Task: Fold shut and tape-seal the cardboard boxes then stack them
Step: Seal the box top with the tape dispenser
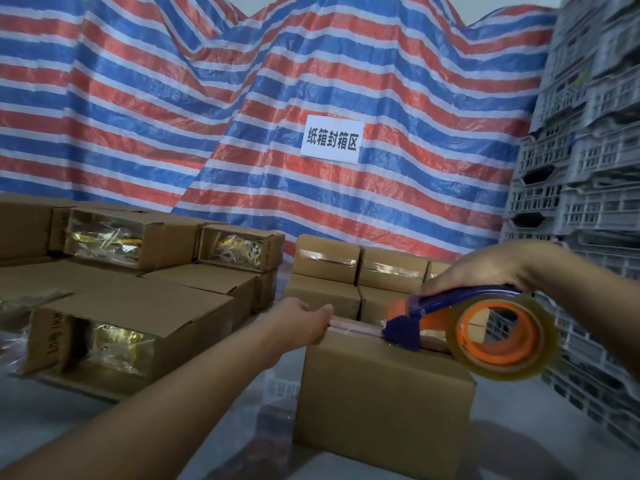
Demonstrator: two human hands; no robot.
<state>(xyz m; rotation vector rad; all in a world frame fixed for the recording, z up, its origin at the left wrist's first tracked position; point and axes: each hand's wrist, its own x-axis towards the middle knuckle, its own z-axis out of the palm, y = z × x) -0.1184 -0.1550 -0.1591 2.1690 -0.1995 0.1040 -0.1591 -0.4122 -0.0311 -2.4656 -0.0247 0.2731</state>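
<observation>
The plain brown cardboard box [381, 389] stands on the grey floor [540, 441] just in front of me, flaps folded down. My left hand [304, 320] grips its far left top edge, thumb over the seam. My right hand [485, 271] curls around the blue handle of the tape dispenser [460, 323] with its orange hub and clear roll, whose blue head touches the top seam. Behind it sit sealed boxes [360, 268]; at left lie open boxes [131, 317] against the striped tarpaulin [207, 116].
</observation>
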